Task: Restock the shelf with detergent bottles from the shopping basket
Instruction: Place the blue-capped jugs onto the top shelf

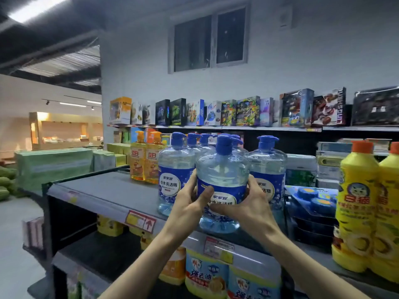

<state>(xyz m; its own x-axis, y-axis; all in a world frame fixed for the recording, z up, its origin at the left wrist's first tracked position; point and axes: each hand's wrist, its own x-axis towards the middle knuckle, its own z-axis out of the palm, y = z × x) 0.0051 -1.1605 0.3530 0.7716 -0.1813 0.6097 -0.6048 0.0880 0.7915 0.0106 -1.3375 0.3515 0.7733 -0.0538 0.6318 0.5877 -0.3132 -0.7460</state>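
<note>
A person is holding a clear blue pump-top detergent bottle (pixel 220 182) with both hands at the front edge of a grey store shelf (pixel 103 190). The left hand (pixel 190 203) is wrapping the bottle's left side, thumb lying across the blue label; the right hand (pixel 248 203) is cupping the right side, its fingers (pixel 251 182) closed firmly around the body. A two-handed hold suits a bottle this wide and probably heavy, keeping it upright so the pump head is pointing up. Its base is sitting at, or just above, the shelf lip; which of the two cannot be told.

Just behind it, a group of matching blue bottles (pixel 174 169) is standing in rows, so the held one appears to be joining the front of that group. To the left, two orange pump bottles (pixel 144 160) are standing further back, with bare shelf in front of them. To the right, tall yellow bottles (pixel 358 203) are standing close by, and blue packs (pixel 311 199) are lying between. The neighbouring blue bottles are leaving only a tight gap, so knocking one is the likely risk. The shopping basket is not in view.
</note>
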